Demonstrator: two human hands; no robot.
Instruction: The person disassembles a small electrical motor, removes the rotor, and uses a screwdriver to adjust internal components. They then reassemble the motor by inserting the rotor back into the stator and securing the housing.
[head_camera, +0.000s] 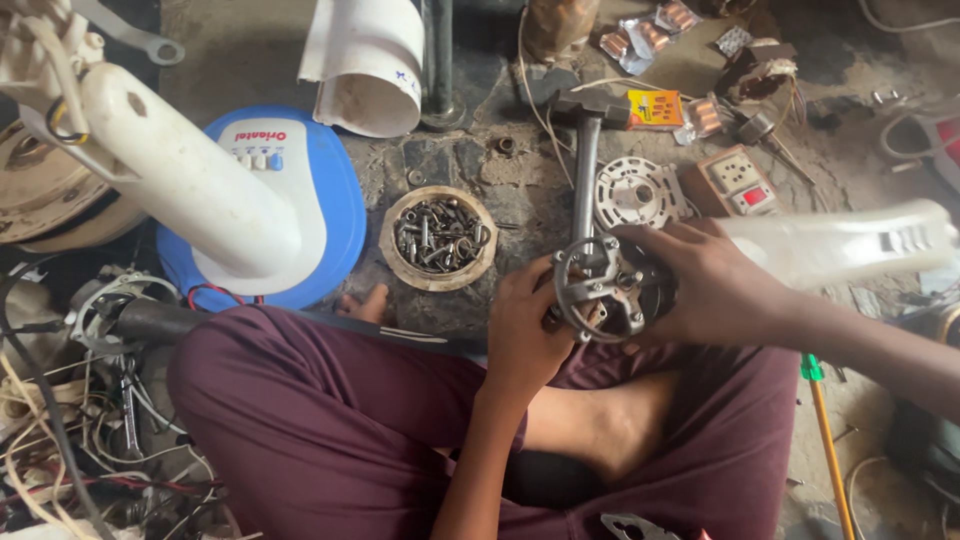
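Observation:
I sit cross-legged in maroon trousers on a dirty floor. Both hands hold a round grey metal fan motor with a ring-shaped bracket over my lap. My left hand grips its lower left side. My right hand clasps its right side from above. A hammer lies on the floor just beyond the motor.
A shallow bowl of several screws and bolts sits left of the motor. A blue-and-white fan base with white stand is at left. A white round cover plate, a switch socket, a white pipe and tangled wires lie around.

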